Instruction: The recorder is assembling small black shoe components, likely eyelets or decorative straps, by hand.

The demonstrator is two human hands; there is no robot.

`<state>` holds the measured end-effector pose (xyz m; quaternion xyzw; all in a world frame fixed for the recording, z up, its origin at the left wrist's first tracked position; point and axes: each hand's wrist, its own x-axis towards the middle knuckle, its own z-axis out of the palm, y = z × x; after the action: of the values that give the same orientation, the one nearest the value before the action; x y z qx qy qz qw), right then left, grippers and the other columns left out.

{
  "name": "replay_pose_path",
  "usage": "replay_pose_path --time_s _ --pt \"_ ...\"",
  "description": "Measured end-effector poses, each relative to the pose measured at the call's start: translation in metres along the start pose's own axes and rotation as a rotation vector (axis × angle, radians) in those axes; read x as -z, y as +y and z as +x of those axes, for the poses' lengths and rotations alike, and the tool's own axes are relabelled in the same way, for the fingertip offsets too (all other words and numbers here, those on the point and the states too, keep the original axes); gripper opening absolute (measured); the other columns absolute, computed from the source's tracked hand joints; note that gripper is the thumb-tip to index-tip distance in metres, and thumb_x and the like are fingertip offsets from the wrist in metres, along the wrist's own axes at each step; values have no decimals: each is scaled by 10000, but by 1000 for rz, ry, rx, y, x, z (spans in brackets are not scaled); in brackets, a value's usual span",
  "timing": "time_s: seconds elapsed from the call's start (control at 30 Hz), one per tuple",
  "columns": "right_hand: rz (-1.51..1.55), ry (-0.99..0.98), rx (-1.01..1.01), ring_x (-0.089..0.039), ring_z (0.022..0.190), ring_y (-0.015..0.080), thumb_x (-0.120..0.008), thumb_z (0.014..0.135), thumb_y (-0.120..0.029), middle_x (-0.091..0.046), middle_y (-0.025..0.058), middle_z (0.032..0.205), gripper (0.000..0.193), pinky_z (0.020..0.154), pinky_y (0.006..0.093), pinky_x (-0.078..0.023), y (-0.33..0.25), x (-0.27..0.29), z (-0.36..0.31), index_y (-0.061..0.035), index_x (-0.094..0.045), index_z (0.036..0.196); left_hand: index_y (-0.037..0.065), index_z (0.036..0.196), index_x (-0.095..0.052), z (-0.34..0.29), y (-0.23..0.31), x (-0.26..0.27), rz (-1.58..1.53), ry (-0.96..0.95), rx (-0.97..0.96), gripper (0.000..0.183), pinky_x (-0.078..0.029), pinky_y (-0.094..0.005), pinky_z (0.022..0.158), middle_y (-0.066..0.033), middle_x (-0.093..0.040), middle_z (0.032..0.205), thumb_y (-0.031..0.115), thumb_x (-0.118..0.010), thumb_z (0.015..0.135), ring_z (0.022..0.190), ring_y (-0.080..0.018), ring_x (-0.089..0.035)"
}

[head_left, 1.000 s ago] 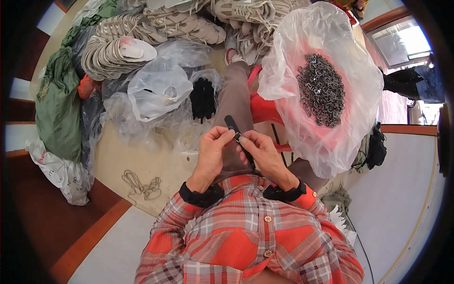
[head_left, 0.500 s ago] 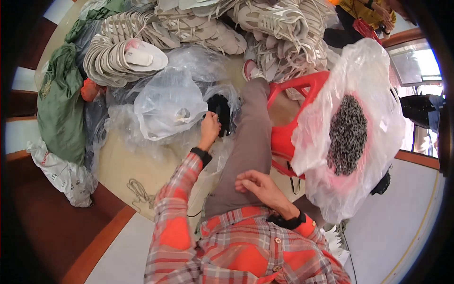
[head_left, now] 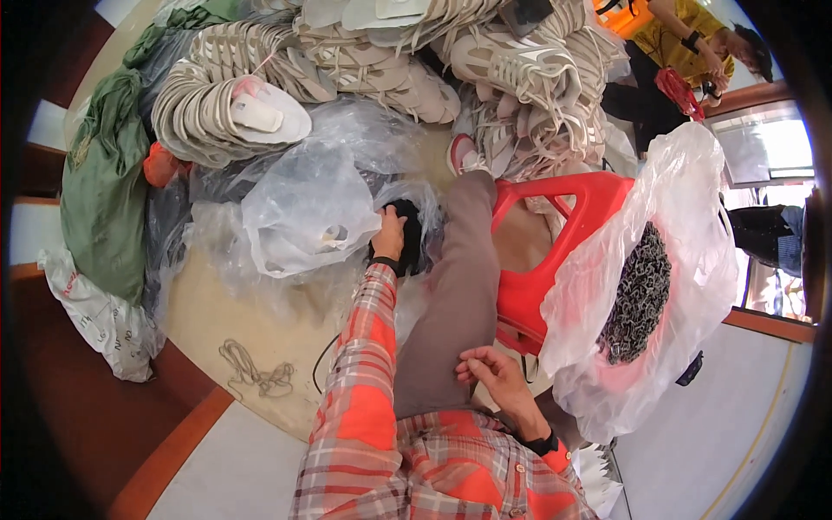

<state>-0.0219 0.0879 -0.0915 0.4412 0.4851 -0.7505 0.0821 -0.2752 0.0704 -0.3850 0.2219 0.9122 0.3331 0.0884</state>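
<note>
My left hand (head_left: 390,236) reaches down into a clear plastic bag (head_left: 422,195) against its black contents (head_left: 407,232); the fingertips are partly lost there, so I cannot tell whether they grip. The kind of black material is unclear. Over my thigh hovers my right hand (head_left: 496,378), fingers loosely bent and apart, with nothing visible in it. To its right, a large translucent bag (head_left: 693,260) holds a heap of small black-and-grey pieces (head_left: 640,299), too fine to name. That bag rests at a red plastic stool (head_left: 563,251).
Stacked beige shoe uppers (head_left: 520,65) fill the far side. A white plastic bag (head_left: 308,221) lies beside my left hand. Green cloth sacking (head_left: 108,191) lies left. Loose cord (head_left: 256,371) is on the floor. Another person (head_left: 685,43) is at far right.
My left hand has pushed further over the black contents, its forearm swinging right. My right hand has dropped slightly toward me and right. The view has shifted, showing more of the other person.
</note>
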Motion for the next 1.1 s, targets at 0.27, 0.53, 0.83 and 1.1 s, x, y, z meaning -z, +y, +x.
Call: replay_pose_path --time_s 0.27,0.53,0.83,1.1 --pt "-129 0 66 -584 758 136 -482 901 -105 -602 89 863 188 688 252 -482 7 -2 -2 33 -530 1019 -3 953 -517 -83 37 88 -522 346 123 149 -416 -369 742 -156 -546 873 94 -514 839 838 -299 -531" --pt "-210 -92 83 -593 754 150 -494 894 -105 -604 107 877 201 670 266 -490 4 -36 -6 37 -521 1033 67 953 -548 75 -27 208 -1959 -52 479 168 -460 -361 761 -66 -597 883 181 -438 896 810 -217 -570" --pt "127 33 386 -571 844 187 -595 807 -59 -454 166 1162 774 706 320 -519 -64 -118 89 -26 -72 1376 -5 986 -520 28 79 217 -1648 -539 208 201 -514 -330 732 -113 -608 947 18 -552 789 806 -206 -618" --pt "158 -35 390 -500 566 86 -594 832 -146 -528 0 653 151 508 217 -406 -90 -120 159 3 -595 861 -6 972 -624 51 15 233 -991 -557 -6 266 -438 -268 713 -47 -622 898 141 -565 758 802 -131 -545"
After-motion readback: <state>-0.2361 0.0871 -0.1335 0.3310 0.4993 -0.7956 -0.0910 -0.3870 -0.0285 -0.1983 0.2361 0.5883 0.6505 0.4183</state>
